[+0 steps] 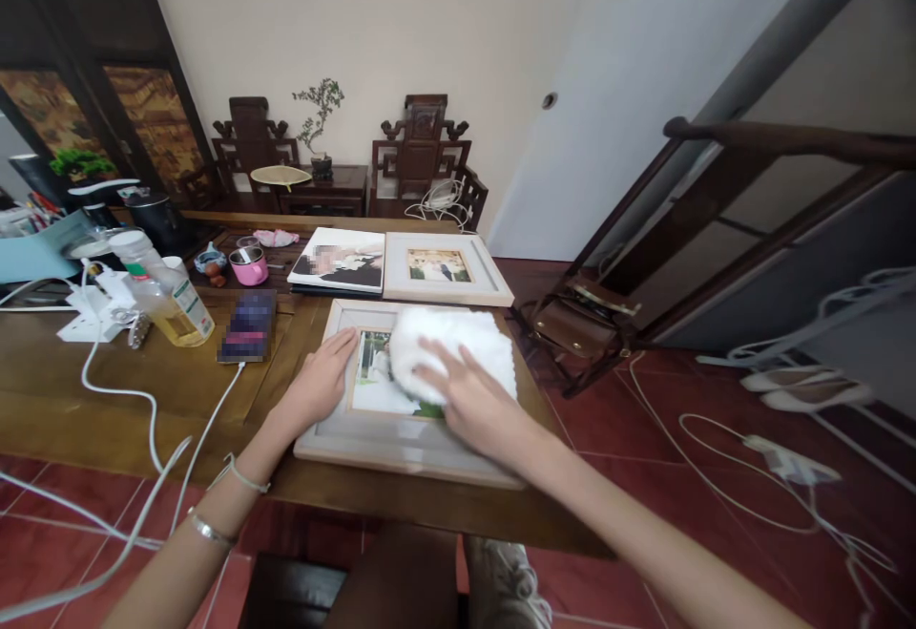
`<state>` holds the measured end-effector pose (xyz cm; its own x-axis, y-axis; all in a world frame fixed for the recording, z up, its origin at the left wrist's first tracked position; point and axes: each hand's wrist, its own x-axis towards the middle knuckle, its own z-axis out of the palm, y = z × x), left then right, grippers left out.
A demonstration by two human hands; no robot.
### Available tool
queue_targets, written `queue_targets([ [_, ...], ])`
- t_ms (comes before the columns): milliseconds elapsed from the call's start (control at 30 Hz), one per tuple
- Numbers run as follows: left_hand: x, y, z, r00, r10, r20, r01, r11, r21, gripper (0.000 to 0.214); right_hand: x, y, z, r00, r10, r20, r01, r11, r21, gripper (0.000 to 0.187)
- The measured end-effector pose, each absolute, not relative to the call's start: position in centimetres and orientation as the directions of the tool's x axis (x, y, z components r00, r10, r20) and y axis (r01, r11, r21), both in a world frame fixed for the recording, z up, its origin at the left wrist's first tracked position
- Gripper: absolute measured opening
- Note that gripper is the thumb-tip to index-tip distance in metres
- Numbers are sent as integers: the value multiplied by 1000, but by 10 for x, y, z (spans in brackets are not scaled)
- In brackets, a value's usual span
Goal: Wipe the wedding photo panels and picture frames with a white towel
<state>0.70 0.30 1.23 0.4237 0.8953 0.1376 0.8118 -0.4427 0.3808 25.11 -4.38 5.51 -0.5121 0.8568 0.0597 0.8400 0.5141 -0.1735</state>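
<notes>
A light wooden picture frame (411, 462) with a grey mat lies flat on the table in front of me. The photo (373, 373) inside it is partly covered by a fluffy white cloth (468, 333). My right hand (472, 400) presses the cloth onto the frame's face with bent fingers, a little blurred. On the frame's left border rests my left hand (325, 383), its fingers stretched out flat. Just behind lie a second framed photo (440, 268) and a white-edged picture panel (340, 260).
On the wooden table (43, 390) at left are a phone (247, 325) on a charging cable, a bottle of yellowish liquid (172, 295), a pink cup (248, 266) and a power strip (93, 309). A dark wooden rack with a brown bag (578, 325) stands right of the table.
</notes>
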Motion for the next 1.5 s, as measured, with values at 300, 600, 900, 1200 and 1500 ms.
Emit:
queue_targets([
  [300,8,1,14,389,910,147,808,-413,420,53,250,19,52,-525,851,6,850,525,47,85],
  [600,10,2,12,385,911,145,807,-409,426,52,233,-116,110,-688,674,-270,723,600,-344,71],
  [900,11,1,16,391,916,95,826,-394,403,59,224,-65,52,-612,790,-35,786,603,-141,74],
  [1200,11,2,15,410,902,133,809,-427,405,57,212,54,52,-633,758,158,772,634,50,77],
  [1500,8,5,10,435,878,199,772,-478,418,58,200,56,60,-731,677,89,678,735,-17,63],
])
